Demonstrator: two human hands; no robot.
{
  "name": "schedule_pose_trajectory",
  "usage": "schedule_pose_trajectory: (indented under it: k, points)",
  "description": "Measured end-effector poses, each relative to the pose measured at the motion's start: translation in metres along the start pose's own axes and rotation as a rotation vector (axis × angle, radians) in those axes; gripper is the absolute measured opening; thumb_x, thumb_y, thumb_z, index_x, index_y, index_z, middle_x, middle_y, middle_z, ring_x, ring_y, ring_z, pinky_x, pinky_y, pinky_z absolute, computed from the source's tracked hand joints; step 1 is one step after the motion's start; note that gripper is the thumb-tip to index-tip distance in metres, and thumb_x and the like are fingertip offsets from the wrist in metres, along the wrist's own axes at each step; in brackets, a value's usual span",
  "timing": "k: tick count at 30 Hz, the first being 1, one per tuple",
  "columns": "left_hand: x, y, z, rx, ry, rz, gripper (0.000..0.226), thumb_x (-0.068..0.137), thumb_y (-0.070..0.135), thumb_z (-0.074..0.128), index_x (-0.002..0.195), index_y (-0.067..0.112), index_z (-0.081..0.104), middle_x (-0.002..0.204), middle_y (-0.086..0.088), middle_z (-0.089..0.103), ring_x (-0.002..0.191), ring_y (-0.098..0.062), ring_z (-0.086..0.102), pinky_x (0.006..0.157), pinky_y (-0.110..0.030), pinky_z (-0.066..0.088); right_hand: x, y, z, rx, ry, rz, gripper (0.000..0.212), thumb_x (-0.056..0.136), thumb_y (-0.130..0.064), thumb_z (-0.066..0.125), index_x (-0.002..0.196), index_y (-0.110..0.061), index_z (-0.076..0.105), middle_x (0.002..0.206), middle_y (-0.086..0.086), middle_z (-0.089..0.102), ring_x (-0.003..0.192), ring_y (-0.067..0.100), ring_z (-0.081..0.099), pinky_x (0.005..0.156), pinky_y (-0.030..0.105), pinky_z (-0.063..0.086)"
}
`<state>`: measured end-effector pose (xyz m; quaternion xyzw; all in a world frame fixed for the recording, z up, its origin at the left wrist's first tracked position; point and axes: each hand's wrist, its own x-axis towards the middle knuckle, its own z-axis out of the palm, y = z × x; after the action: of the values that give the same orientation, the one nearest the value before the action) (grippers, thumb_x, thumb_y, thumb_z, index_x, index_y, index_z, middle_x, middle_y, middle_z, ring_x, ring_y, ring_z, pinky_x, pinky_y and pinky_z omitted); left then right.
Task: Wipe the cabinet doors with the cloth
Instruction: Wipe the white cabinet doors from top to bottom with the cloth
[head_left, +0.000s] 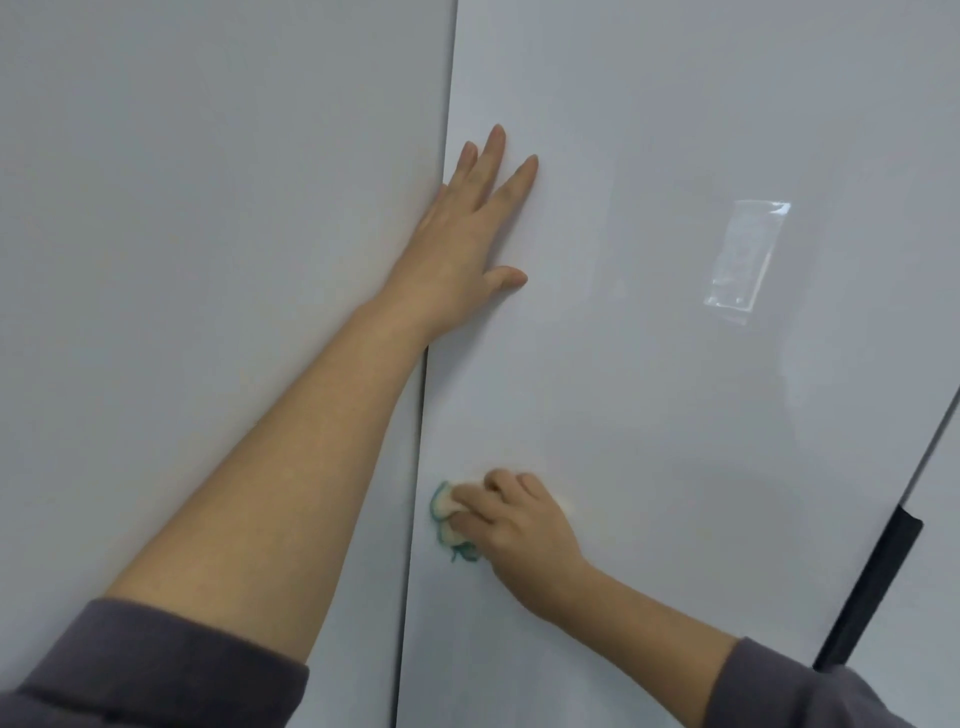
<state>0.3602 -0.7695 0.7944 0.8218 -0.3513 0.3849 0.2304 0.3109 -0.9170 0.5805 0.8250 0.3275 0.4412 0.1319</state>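
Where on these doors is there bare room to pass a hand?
The pale grey left door is bare above the forearm. The right door is free between the clear plastic patch and right hand. The seam is crowded: flat left hand, bunched white-and-teal cloth.

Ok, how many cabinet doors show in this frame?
2, maybe 3: left door, right door under both hands, and a sliver at the far right edge, mostly cut off.

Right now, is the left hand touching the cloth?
Apart. The head view shows the left hand flat on the cabinet door, well above the cloth bunched under the right hand.
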Motion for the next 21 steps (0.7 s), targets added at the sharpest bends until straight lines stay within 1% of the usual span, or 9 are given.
schedule_pose_trajectory:
  k: [4, 5, 8, 11, 13, 15, 17, 19, 21]
  points:
    - [-0.012, 0.005, 0.012, 0.012, 0.042, -0.032, 0.094, 0.087, 0.029, 0.071, 0.157, 0.024, 0.008, 0.164, -0.004, -0.011, 0.151, -0.025, -0.009, 0.123, -0.044, 0.008, 0.020, 0.055, -0.062, -0.079, 0.260, 0.248, 0.039, 0.102, -0.011, 0.037, 0.092, -0.020, 0.074, 0.111, -0.007, 0.070, 0.086, 0.025, 0.049, 0.069, 0.033, 0.031]
    - [-0.018, 0.006, 0.017, 0.012, 0.049, -0.037, 0.095, 0.086, 0.030, 0.072, 0.157, 0.024, 0.008, 0.164, -0.005, -0.010, 0.151, -0.025, -0.008, 0.123, -0.044, 0.010, 0.013, 0.057, -0.065, -0.090, 0.279, 0.283, 0.043, 0.104, -0.011, 0.033, 0.093, -0.020, 0.074, 0.113, -0.007, 0.070, 0.086, 0.026, 0.050, 0.068, 0.033, 0.033]
    - [-0.037, 0.010, 0.034, 0.011, 0.044, -0.053, 0.097, 0.085, 0.033, 0.073, 0.156, 0.024, 0.008, 0.164, -0.003, -0.011, 0.151, -0.023, -0.008, 0.122, -0.047, 0.014, -0.045, 0.034, -0.045, -0.087, 0.191, 0.199, 0.046, 0.105, -0.011, 0.032, 0.091, -0.021, 0.075, 0.113, -0.007, 0.070, 0.087, 0.024, 0.053, 0.068, 0.033, 0.038]
    - [-0.055, 0.012, 0.049, 0.050, 0.041, -0.052, 0.099, 0.084, 0.036, 0.072, 0.156, 0.025, 0.006, 0.164, -0.002, -0.011, 0.151, -0.022, -0.008, 0.123, -0.045, 0.011, -0.077, 0.038, -0.048, -0.101, 0.061, 0.068, 0.047, 0.105, -0.012, 0.032, 0.088, -0.023, 0.074, 0.113, -0.007, 0.070, 0.087, 0.023, 0.057, 0.071, 0.033, 0.037]
    - [-0.062, 0.015, 0.058, 0.055, 0.045, -0.062, 0.099, 0.084, 0.038, 0.072, 0.156, 0.025, 0.006, 0.164, -0.002, -0.011, 0.151, -0.023, -0.009, 0.123, -0.043, 0.007, -0.063, 0.063, -0.070, -0.136, 0.119, 0.105, 0.043, 0.105, -0.013, 0.036, 0.091, -0.023, 0.075, 0.114, -0.007, 0.070, 0.091, 0.024, 0.054, 0.072, 0.035, 0.037]
    - [-0.067, 0.017, 0.065, 0.054, 0.060, -0.093, 0.100, 0.083, 0.040, 0.072, 0.156, 0.024, 0.006, 0.164, -0.003, -0.011, 0.151, -0.024, -0.008, 0.122, -0.042, 0.005, -0.051, 0.084, -0.087, -0.163, 0.253, 0.196, 0.037, 0.101, -0.007, 0.042, 0.093, -0.020, 0.075, 0.114, -0.006, 0.071, 0.092, 0.025, 0.053, 0.073, 0.035, 0.040]
    - [-0.072, 0.022, 0.072, 0.062, 0.062, -0.108, 0.101, 0.083, 0.043, 0.071, 0.157, 0.023, 0.005, 0.164, -0.004, -0.011, 0.151, -0.025, -0.008, 0.122, -0.042, 0.006, -0.062, 0.082, -0.085, -0.173, 0.300, 0.281, 0.033, 0.096, 0.000, 0.048, 0.095, -0.017, 0.076, 0.116, -0.004, 0.070, 0.092, 0.027, 0.053, 0.074, 0.036, 0.042]
    - [-0.077, 0.025, 0.077, 0.063, 0.062, -0.120, 0.102, 0.082, 0.045, 0.070, 0.157, 0.023, 0.004, 0.164, -0.005, -0.011, 0.151, -0.025, -0.008, 0.122, -0.043, 0.010, -0.095, 0.063, -0.068, -0.143, 0.255, 0.287, 0.034, 0.095, 0.004, 0.047, 0.098, -0.017, 0.074, 0.118, -0.004, 0.070, 0.093, 0.027, 0.053, 0.078, 0.034, 0.041]
    - [-0.081, 0.027, 0.081, 0.058, 0.062, -0.134, 0.102, 0.082, 0.046, 0.069, 0.157, 0.023, 0.004, 0.164, -0.005, -0.011, 0.151, -0.025, -0.008, 0.122, -0.045, 0.013, -0.123, 0.053, -0.062, -0.144, 0.146, 0.188, 0.034, 0.097, 0.002, 0.043, 0.100, -0.020, 0.068, 0.118, -0.006, 0.069, 0.094, 0.025, 0.054, 0.079, 0.033, 0.040]
